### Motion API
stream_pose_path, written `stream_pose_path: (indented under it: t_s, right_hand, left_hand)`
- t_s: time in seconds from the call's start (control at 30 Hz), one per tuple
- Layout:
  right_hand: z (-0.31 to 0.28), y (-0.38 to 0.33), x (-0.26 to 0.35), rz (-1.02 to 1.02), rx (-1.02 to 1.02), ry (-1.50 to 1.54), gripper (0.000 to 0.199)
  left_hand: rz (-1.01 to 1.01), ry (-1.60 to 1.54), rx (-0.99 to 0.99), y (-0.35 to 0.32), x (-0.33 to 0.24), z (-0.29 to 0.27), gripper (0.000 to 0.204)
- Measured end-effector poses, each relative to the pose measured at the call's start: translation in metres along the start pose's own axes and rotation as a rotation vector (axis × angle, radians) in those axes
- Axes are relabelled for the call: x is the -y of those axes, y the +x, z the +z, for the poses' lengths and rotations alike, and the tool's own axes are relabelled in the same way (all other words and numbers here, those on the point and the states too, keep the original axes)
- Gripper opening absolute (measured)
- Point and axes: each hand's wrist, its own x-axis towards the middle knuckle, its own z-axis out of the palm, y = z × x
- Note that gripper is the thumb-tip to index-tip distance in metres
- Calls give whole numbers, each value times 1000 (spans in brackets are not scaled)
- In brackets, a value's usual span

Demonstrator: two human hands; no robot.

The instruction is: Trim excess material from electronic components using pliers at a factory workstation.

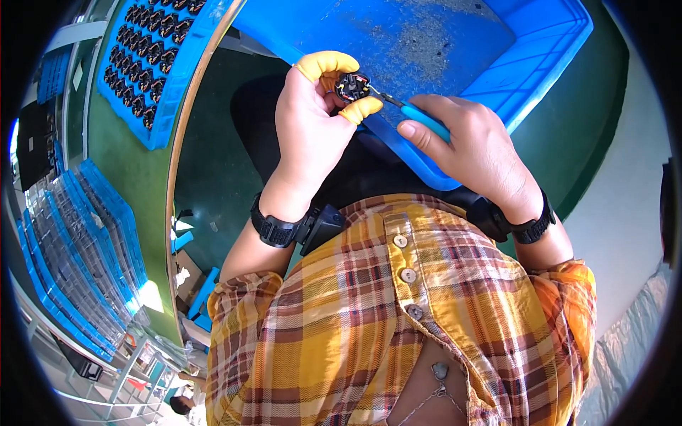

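Note:
My left hand, with yellow finger cots on the thumb and a finger, pinches a small round black part that looks like a motor stator with short wires. My right hand is closed around the blue handles of a pair of side cutters. The cutters' jaws meet the right side of the black part, among its wire ends. Whether the blades are closed on a wire is too small to tell. Both hands are above the near edge of a large blue bin.
Fine wire clippings lie scattered in the bin. To my left, a green table with a wooden edge carries a blue tray of similar black parts. Stacked clear and blue trays stand nearer. Another person shows at lower left.

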Motion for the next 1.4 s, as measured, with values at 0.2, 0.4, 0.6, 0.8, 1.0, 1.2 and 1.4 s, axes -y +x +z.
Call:
stream_pose_path:
  t_s: [0.2, 0.4, 0.6, 0.8, 1.0, 1.2, 1.4]
  right_hand:
    - [-1, -1, 0, 12, 0, -1, 41]
    - [-5, 0, 3, -6, 0, -6, 41]
    - [-6, 0, 4, -5, -9, -28, 40]
    - [-4, 1, 3, -37, -39, -47, 40]
    - [0, 3, -4, -61, -44, -82, 40]
    - [4, 3, -5, -9, -27, -19, 42]
    - [3, 3, -4, 29, 8, 20, 45]
  left_hand:
    - [35, 75, 0, -1, 0, 3, 49]
    - [86, 249, -65, -2, -1, 4, 44]
    - [165, 386, -91, 1, -5, 7, 43]
    - [352, 524, -110, 1, -2, 5, 45]
    - [297, 491, -98, -2, 4, 5, 47]
    - [91, 264, -118, -1, 4, 7, 46]
    - [-6, 98, -50, 0, 2, 5, 49]
